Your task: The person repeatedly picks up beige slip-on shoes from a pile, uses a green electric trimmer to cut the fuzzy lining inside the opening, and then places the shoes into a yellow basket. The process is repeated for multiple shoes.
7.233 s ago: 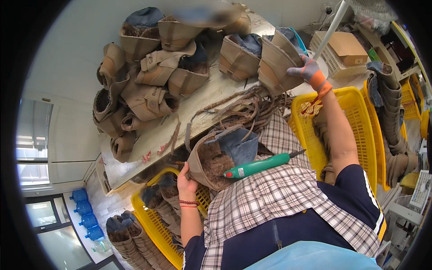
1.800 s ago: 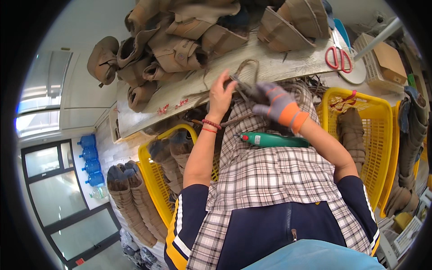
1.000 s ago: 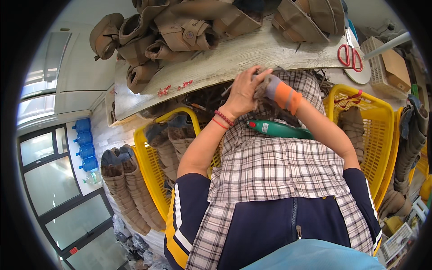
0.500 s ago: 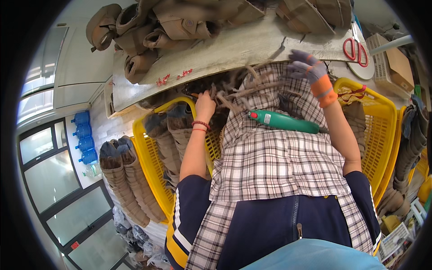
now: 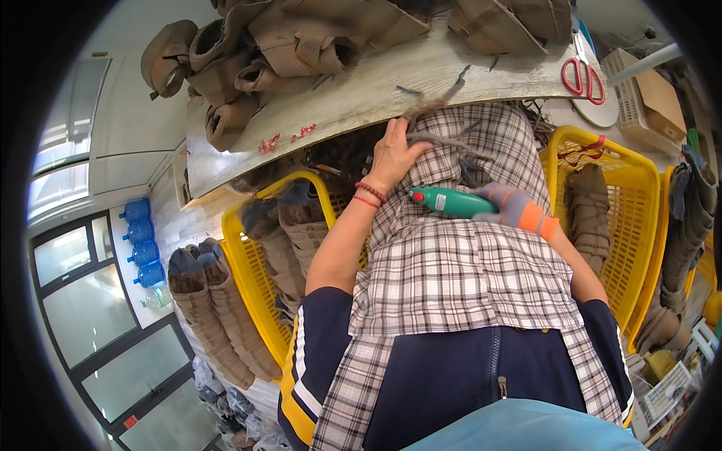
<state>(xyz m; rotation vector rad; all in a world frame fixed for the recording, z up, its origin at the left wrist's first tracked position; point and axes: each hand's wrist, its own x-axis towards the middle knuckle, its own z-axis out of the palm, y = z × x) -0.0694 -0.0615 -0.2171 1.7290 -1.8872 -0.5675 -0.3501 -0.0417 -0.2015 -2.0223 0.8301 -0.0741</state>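
Observation:
My bare left hand (image 5: 398,154), with a red bead bracelet at the wrist, is at the table's near edge. Its fingers are stretched and its thumb is apart, touching brown fuzzy strips of scrap (image 5: 451,141) on the checked apron (image 5: 481,259). On my lap lies a green handheld tool (image 5: 457,204) with a red button. My right hand (image 5: 519,209), in a grey and orange glove, is closed over the tool's rear end. Its fingertips are slightly blurred. Dark cut scraps lie on the apron and along the table edge.
Brown boot shafts (image 5: 301,56) are piled on the white table (image 5: 361,94). Red-handled scissors (image 5: 583,79) lie at its right end. Yellow baskets (image 5: 560,169) holding stacked shafts stand on both sides of me. More stacked shafts (image 5: 214,308) stand at the left.
My right hand has come down from the table edge onto the green tool. My left hand has moved right and up, over the scraps on the apron. More scraps now lie on the table.

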